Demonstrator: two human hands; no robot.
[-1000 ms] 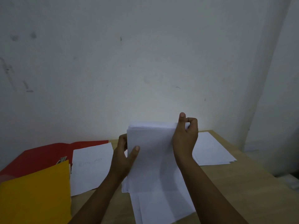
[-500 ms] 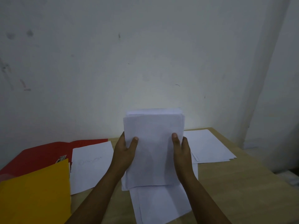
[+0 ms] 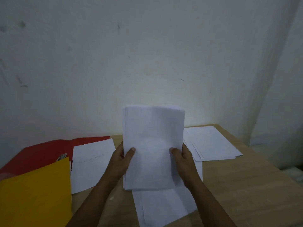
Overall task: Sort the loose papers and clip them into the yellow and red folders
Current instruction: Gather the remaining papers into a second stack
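White paper stack point(image 3: 153, 145) upright — left hand point(image 3: 120, 161) and right hand point(image 3: 183, 159) grip its sides

A stack of white papers point(image 3: 153, 145) is held upright above the table, gripped at its lower left edge by the left hand point(image 3: 122, 161) and at its lower right edge by the right hand point(image 3: 182, 158), thumbs laid across the front sheet. Further sheets point(image 3: 164, 208) are spread flat beneath it. A second pile point(image 3: 213, 143) lies to the right. A single sheet point(image 3: 91, 163) rests on the open red folder point(image 3: 41, 153), which is partly overlapped by the yellow folder point(image 3: 34, 197).
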